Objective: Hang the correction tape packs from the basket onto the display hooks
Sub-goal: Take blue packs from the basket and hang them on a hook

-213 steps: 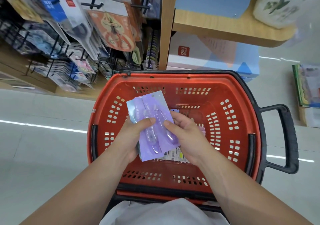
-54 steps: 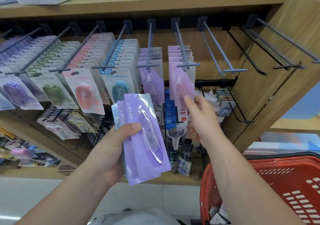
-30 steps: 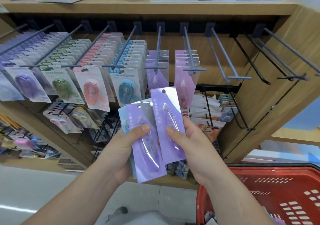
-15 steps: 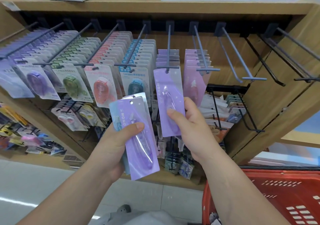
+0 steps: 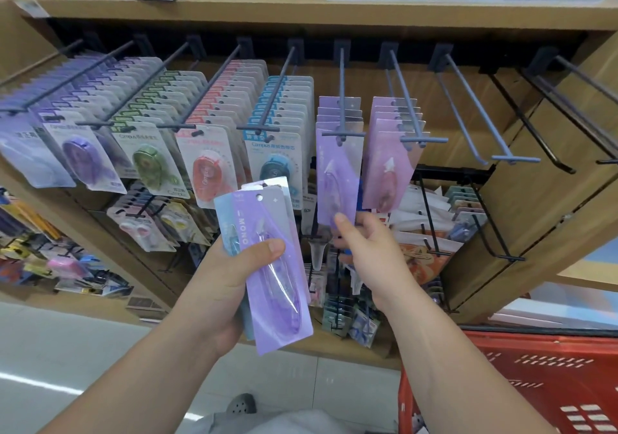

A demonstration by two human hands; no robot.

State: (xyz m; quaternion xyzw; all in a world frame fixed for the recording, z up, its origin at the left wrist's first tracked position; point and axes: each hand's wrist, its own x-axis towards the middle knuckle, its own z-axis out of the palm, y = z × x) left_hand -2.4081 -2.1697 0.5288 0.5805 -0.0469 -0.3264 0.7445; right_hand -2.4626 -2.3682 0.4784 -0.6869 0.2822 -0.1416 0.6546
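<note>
Correction tape packs update: a small stack of them, purple MONO one on top with a light blue one peeking out behind, sits in the left hand, thumb clamped across the front. The right hand is pinching the bottom end of one purple pack that looks threaded on the hook, in front of a few matching ones already hanging there. Can't tell if it's slid fully past the tip or just caught on it. The next hook over has a short row of pinkish packs, and the hooks further right are bare. So I'd call this partway: a handful hung, one at the hook, at least a couple left in hand. The red basket is only half in shot at the bottom right, with something pale showing at its near corner, so no idea how many more are waiting in there
</note>
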